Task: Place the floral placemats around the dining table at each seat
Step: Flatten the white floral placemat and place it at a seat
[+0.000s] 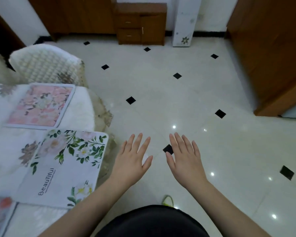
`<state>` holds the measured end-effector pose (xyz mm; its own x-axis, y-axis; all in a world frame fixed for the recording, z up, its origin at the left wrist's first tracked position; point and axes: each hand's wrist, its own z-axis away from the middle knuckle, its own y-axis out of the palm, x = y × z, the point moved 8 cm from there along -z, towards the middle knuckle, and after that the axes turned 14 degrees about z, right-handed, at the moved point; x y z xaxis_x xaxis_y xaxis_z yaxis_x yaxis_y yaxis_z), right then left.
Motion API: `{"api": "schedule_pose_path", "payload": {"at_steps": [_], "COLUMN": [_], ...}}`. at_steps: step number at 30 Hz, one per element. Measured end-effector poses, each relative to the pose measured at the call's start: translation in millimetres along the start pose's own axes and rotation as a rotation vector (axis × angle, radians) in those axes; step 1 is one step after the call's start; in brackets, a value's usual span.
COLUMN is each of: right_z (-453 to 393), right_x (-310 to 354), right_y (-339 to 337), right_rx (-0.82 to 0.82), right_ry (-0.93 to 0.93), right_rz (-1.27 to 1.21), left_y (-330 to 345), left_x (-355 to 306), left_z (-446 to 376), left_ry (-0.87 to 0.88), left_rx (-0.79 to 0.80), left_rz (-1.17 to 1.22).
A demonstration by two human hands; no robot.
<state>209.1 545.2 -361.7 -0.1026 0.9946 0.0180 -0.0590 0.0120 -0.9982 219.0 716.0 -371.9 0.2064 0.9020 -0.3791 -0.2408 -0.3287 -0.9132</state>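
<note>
Three floral placemats lie on the dining table [85,101], which wears a white cloth, at the left. A pink-flowered placemat [40,106] sits at the far side. A white placemat with green leaves and the word "Beautiful" [65,166] lies at the table's near right edge. Only a corner of a red-flowered placemat [0,216] shows at the bottom left. My left hand [132,161] and my right hand [185,159] hover palm-down over the floor, right of the table, fingers straight and spread, holding nothing.
A chair with a quilted white cover [46,64] stands behind the table. A small wooden cabinet [141,24] and a white floral column [184,23] line the far wall. A wooden door [270,48] is at right. The glossy tiled floor [178,103] stretches ahead.
</note>
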Motion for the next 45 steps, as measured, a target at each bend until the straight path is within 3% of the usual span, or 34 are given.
{"api": "schedule_pose_path", "payload": {"at_steps": [9, 25, 31, 45], "right_z": [-48, -97, -117, -135], "right_x": [33, 194, 251, 365], "right_y": [3, 16, 18, 38], "right_rx": [0.012, 0.033, 0.031, 0.053], "right_ry": [-0.278, -0.682, -0.757, -1.053], "right_rz": [-0.011, 0.111, 0.132, 0.212], "left_y": [-28, -47, -51, -30], "left_x": [23, 156, 213, 264], "left_z": [21, 67, 87, 136], "left_ry": [-0.229, -0.547, -0.660, -0.921], "left_rx": [-0.168, -0.337, -0.339, -0.383], "left_rz": [0.022, 0.063, 0.103, 0.188]}}
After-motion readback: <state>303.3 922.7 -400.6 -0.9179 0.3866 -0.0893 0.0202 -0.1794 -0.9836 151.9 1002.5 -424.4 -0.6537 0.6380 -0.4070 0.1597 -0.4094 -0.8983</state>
